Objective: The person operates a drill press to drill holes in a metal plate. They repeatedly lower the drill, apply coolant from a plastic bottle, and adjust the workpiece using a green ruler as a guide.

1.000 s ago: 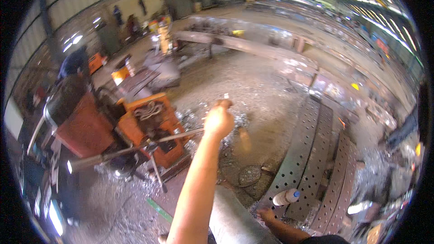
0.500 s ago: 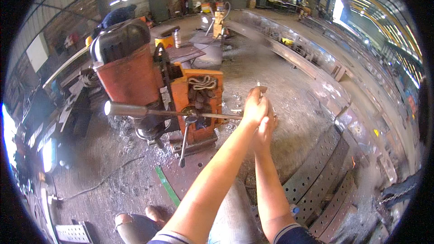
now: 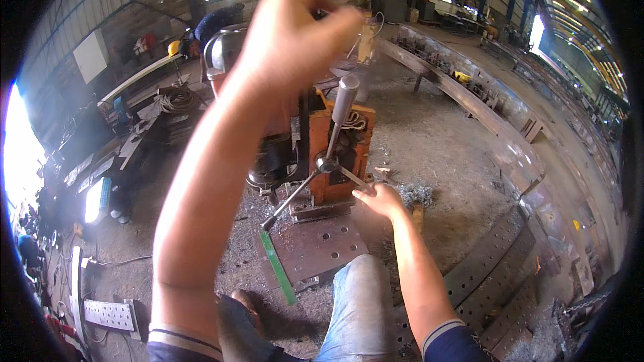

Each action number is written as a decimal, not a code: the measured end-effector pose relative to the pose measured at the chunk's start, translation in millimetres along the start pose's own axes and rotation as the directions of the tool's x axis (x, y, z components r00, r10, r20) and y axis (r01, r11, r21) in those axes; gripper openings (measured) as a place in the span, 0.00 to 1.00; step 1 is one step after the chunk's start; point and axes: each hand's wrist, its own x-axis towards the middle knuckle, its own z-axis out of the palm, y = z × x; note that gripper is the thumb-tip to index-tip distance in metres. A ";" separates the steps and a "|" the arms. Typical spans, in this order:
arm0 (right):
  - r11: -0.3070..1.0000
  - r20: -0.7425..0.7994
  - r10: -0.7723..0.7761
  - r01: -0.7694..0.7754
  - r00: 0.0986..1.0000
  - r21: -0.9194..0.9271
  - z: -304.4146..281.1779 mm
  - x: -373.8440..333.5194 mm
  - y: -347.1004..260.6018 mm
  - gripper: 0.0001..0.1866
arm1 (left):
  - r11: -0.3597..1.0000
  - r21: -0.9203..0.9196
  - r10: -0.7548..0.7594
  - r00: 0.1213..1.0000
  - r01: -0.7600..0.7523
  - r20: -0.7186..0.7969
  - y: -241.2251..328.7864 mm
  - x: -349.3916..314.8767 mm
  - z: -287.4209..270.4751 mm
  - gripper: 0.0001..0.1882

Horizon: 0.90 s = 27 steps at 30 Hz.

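A red and orange magnetic drill stands ahead of me on a drilled steel plate. Its spoked feed handle has one metal grip pointing up and another spoke toward the lower left. With closed fingers, my right hand grips the spoke on the right. My left hand is raised high in front of the drill, blurred, with curled fingers. A small white bit shows at its fingertips, too unclear to name. My left forearm hides much of the drill's motor housing.
A green strip lies along the plate's left edge. Metal shavings litter the floor. Perforated steel plates lie at right, near a long steel beam. Behind the drill at left, a person in dark clothing bends over.
My hands, close together before, have parted. The left has risen up and left; the right now holds a feed-handle spoke. The handle has turned, and the view has shifted.
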 end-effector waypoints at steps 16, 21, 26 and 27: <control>0.787 0.313 -0.263 0.016 0.913 0.617 4.1 59.2 -15.7 0.20 | 0.454 0.828 -0.336 0.924 0.329 -0.183 -116.5 59.8 -64.5 0.45; 0.774 0.135 -0.313 0.170 0.940 0.609 20.0 58.0 -7.3 0.16 | 0.367 0.866 -0.466 0.873 0.340 -0.145 -117.2 67.8 -66.4 0.45; 0.904 -0.186 -0.265 0.311 0.946 0.293 26.1 44.3 0.4 0.17 | 0.313 0.924 -0.427 0.902 0.219 -0.069 -120.7 65.3 -67.3 0.48; 0.922 -0.258 -0.273 0.328 0.927 0.205 25.5 38.0 2.5 0.20 | 0.307 0.925 -0.433 0.898 0.222 -0.071 -122.7 66.4 -68.2 0.48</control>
